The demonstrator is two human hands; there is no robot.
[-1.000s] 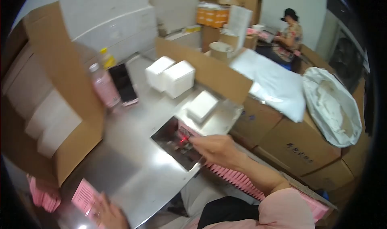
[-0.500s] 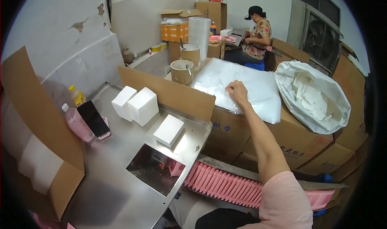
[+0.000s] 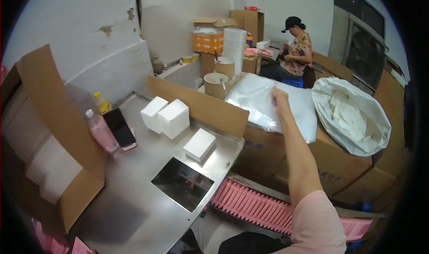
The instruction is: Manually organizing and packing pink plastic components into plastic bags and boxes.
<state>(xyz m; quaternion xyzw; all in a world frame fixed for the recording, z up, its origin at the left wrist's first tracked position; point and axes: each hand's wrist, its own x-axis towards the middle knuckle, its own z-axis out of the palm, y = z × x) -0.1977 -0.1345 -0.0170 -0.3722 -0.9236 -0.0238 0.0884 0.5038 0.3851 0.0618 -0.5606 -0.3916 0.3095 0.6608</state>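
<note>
My right hand [image 3: 280, 98] is over a stack of clear plastic bags [image 3: 250, 95] lying on cardboard boxes. Its fingers are closed on the top bag, which shows creases beside them. My left hand is out of view. Nearer to me stands a metal table [image 3: 129, 187] with a square opening [image 3: 183, 184]. A white tissue stack [image 3: 199, 145] lies just behind that opening. Two more white stacks [image 3: 174, 119] stand beside a cardboard flap [image 3: 196, 103]. Below my right arm runs a long row of pink packets [image 3: 254, 205] in a trough.
At the left, an open cardboard box [image 3: 67, 133] holds white stacks. A phone [image 3: 119, 129] leans by a pink bottle [image 3: 102, 131]. A white sack [image 3: 351, 115] sits right of the bags. Farther back are tape rolls [image 3: 216, 84] and a seated co-worker [image 3: 295, 52].
The view has turned slightly left, so the scene sits farther right. My right hand stays at the bags, where new creases show. The pink packet seen in the table opening is no longer visible there.
</note>
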